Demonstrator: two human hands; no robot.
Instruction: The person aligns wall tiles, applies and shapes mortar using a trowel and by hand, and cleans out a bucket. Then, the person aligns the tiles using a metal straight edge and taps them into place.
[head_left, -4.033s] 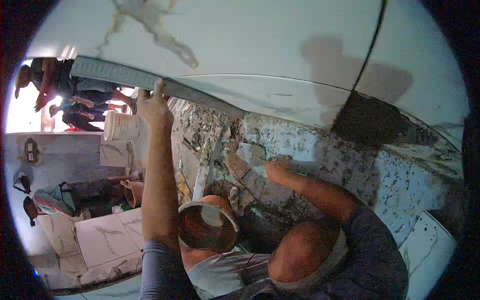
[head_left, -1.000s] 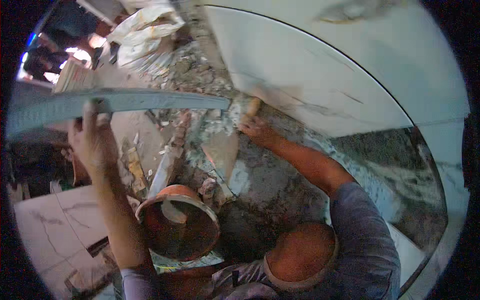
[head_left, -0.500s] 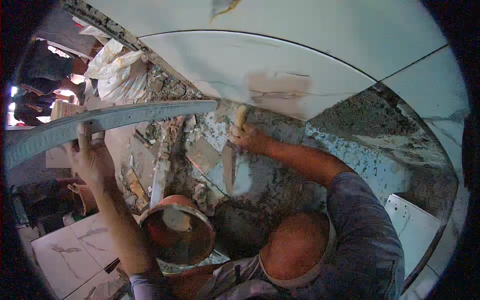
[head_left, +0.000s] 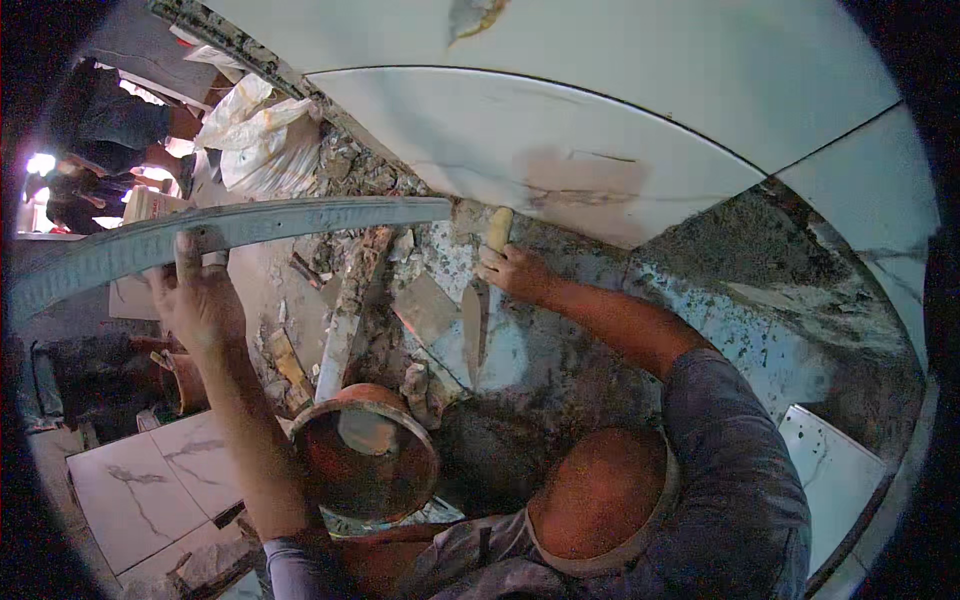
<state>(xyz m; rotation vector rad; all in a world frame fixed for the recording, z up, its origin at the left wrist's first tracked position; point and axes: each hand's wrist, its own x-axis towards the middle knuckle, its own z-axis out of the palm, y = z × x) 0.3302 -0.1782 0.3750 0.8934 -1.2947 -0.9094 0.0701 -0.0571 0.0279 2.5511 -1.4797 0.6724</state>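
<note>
My left hand [head_left: 203, 297] is closed on a long grey metal straightedge [head_left: 330, 212], its index finger lying up along the bar's face. The bar runs from the left rim to the foot of the white wall tile [head_left: 450, 135]. My right hand [head_left: 514, 273] grips a trowel [head_left: 474, 330] around its pale handle. The trowel's narrow blade points back toward me over the wet, mortar-spotted floor. The handle's end is close to the tile's lower edge, below a damp brownish smear.
A round brown bucket [head_left: 372, 393] stands between my arms, with greyish material inside. Rubble [head_left: 360, 170] and a white sack [head_left: 270, 145] lie at the far left. Marbled tiles [head_left: 135, 490] are at the near left, another tile [head_left: 825, 475] at right. Another person [head_left: 115, 120] is at far left.
The view has shifted slightly, so the scene sits a little further right. Both hands keep their hold on the straightedge and the trowel.
</note>
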